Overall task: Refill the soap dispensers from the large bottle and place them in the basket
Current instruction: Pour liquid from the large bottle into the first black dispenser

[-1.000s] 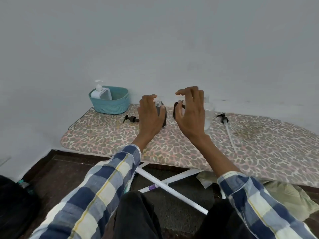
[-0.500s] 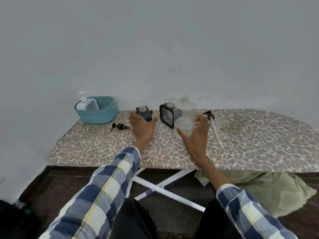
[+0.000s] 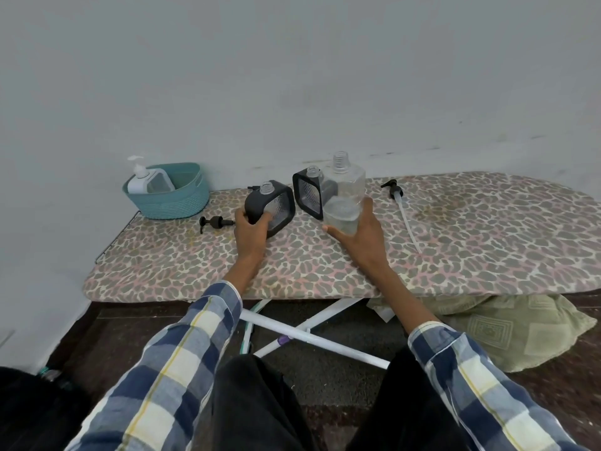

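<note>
Gripping: left hand [image 3: 248, 234] dispenser [image 3: 271, 206], right hand [image 3: 361, 231] seemingly large bottle [image 3: 343, 193].

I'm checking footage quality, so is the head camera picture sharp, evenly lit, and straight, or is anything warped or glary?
Head view: soft, even light, no hard shadows or glare; the ironing board edge bows from wide-angle distortion; the clear large bottle in the right hand and the black dispenser in the left hand look reasonably sharp.

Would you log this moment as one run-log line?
left hand: grips black dispenser | right hand: grips large bottle | basket: one dispenser inside
</note>
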### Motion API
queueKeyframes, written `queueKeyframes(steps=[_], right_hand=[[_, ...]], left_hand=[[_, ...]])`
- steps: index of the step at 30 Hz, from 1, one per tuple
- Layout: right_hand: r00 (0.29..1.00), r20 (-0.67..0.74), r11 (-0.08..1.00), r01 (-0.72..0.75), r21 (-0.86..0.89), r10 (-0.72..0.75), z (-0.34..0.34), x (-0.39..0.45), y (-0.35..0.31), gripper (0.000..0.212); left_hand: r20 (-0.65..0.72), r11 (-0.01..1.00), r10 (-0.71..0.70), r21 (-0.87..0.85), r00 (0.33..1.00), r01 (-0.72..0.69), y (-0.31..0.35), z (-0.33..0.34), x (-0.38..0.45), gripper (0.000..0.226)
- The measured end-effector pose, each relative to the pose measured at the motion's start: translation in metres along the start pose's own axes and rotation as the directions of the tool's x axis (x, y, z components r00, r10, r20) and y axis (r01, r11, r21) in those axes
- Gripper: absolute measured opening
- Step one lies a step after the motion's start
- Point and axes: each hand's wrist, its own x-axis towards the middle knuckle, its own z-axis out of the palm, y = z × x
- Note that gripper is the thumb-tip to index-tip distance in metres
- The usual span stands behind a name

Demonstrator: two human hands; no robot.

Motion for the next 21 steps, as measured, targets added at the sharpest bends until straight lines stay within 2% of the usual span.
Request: queueKeyframes(steps=[4,6,8,11,13,18,21], right_hand=[[0.999,-0.034,0.999,0.033,0.013,-0.033,-0.003,-0.004,0.000,0.085],[0.997,-0.063,0.999,0.045,0.018,-0.043,-0.005,-0.005,-0.001,0.084],[0.996,-0.079,0.999,0.035,0.013,-0.033,-0.006,-0.006,-0.002,0.089],[0.997,-0.078,1.000,0.013,0.011,-0.013,-0.006,-0.007,-0.003,0.093],[0.997,-0.076,1.000,0.023,0.007,-0.022,-0.006,-0.007,-0.004,0.091],[0.997,-0.073,1.000,0.021,-0.017,-0.022,-0.005,-0.008,-0.003,0.088],[0.998,-0.067,1.000,-0.012,-0.024,0.011,-0.005,-0.007,-0.005,0.090]], left_hand=[[0.062,0.995,-0.020,-0.094,0.998,0.026,-0.001,-0.011,0.005,0.023],[0.101,0.988,-0.037,-0.147,0.994,0.052,0.001,-0.017,0.003,0.034],[0.154,0.991,0.000,-0.132,0.988,0.021,0.002,-0.019,0.001,0.044],[0.257,0.991,0.131,-0.063,0.958,-0.119,-0.001,-0.017,-0.006,0.036],[0.291,0.985,0.169,-0.006,0.942,-0.175,-0.003,-0.015,-0.006,0.047],[0.402,0.987,0.144,0.009,0.904,-0.160,-0.002,-0.018,-0.003,0.073],[0.367,0.994,0.113,-0.027,0.923,-0.111,-0.004,-0.021,-0.001,0.071]])
